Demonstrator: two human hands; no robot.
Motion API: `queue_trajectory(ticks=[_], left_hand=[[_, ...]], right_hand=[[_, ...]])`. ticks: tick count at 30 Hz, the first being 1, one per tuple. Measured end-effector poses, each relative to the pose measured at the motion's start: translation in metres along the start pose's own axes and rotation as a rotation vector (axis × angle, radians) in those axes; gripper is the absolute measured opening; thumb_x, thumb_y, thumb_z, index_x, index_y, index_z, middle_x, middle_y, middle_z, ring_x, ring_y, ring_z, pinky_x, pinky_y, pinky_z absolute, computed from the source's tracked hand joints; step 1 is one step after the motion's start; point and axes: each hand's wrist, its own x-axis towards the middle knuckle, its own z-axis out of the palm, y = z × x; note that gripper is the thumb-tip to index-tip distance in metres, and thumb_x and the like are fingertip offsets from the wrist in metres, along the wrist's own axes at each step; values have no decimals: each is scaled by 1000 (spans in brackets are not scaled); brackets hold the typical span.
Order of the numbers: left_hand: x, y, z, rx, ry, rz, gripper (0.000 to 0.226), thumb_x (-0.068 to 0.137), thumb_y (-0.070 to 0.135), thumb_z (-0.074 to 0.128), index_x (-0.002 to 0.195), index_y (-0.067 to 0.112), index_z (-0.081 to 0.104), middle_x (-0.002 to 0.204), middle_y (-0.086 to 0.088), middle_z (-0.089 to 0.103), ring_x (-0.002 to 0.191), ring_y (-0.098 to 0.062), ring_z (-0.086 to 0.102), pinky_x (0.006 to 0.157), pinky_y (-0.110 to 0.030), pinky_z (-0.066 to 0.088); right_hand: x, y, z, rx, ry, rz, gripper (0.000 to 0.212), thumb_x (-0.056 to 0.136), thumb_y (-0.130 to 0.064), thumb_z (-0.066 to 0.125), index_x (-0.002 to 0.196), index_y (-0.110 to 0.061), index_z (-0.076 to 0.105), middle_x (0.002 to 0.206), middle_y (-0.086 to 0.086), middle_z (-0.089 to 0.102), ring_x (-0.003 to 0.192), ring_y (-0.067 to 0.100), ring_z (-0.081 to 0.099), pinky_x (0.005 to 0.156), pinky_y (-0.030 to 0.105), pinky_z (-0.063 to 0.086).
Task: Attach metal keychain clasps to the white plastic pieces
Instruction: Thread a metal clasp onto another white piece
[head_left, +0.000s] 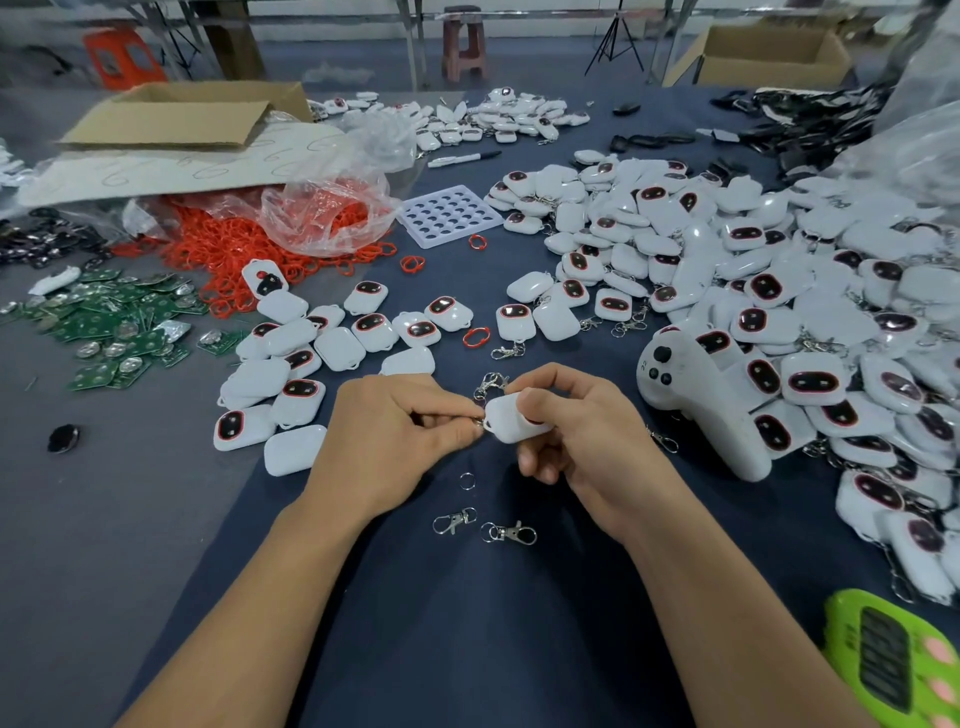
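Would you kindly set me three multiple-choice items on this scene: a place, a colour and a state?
1. On which side of the table do the green circuit boards lie? A. Far left B. Far right C. Near edge, centre
2. What colour are the rings spilling from the plastic bag? A. Blue B. Yellow C. Red
3. What is the right hand doing? A. Lying flat B. Making an empty fist C. Holding a white plastic piece
Answers: 1 A, they spread along the left edge; 2 C, the heap is red; 3 C, its fingers curl round the piece while the left hand pinches the metal clasp.
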Motion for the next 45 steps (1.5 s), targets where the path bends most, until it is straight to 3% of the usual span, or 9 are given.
queue_trajectory(ticks=[4,7,18,22,26,31,33,38,45], left_hand=[[-4,3,-1,144,-8,114,26,79,22,81,95,41,76,73,12,65,68,-9,58,61,-13,38],[-7,5,2,242,-8,129,12,80,26,71,84,35,78,69,13,60,69,-5,56,62,-15,39],[-14,8,14,527,43,223,15,84,24,63,80,28,77,65,10,58,60,-9,57,57,-28,48],[-8,10,15,119,84,-51,17,74,29,65,73,45,73,63,13,59,58,-4,52,59,-9,38],[-3,12,16,-269,48,-211,10,71,33,72,75,37,80,53,11,52,54,-8,41,54,-23,37],[-2,12,14,-538,-56,-230,18,71,37,75,76,21,82,70,-20,64,61,-13,47,53,-19,40],[-2,12,14,-547,-62,-226,16,71,35,76,76,21,82,67,-16,63,60,-14,46,54,-19,40],[-3,11,15,-280,41,-182,5,69,39,75,69,36,79,55,2,56,53,-7,44,54,-20,39],[-9,6,15,224,35,7,13,80,25,74,67,24,72,69,8,61,66,-13,55,58,-21,40]], right_hand=[[0,0,-1,-22,-7,-1,10,100,-1,57,96,-6,65,65,12,66,40,20,52,37,23,34],[1,3,1,-47,12,-21,11,101,-2,57,95,-6,64,62,11,65,40,20,52,36,23,34],[3,11,9,-43,85,-66,10,99,-1,57,95,-8,64,66,9,71,45,24,59,39,27,42],[2,4,5,111,34,-2,11,101,1,55,97,-3,65,69,12,71,43,21,56,37,25,40],[0,-2,1,308,-81,67,18,102,0,50,97,-1,67,71,15,69,43,18,54,39,23,38],[-1,-2,2,385,-104,74,27,103,-3,49,88,-6,71,70,16,69,44,16,55,39,20,39],[-1,-2,2,386,-88,61,31,103,-2,50,83,-8,73,70,13,69,44,16,56,39,21,39],[-1,-1,3,312,-25,13,20,101,0,52,90,-8,67,71,10,70,42,19,54,37,23,37],[-1,7,9,-2,86,-171,15,95,2,60,89,-9,68,71,10,72,43,24,55,38,26,37]])
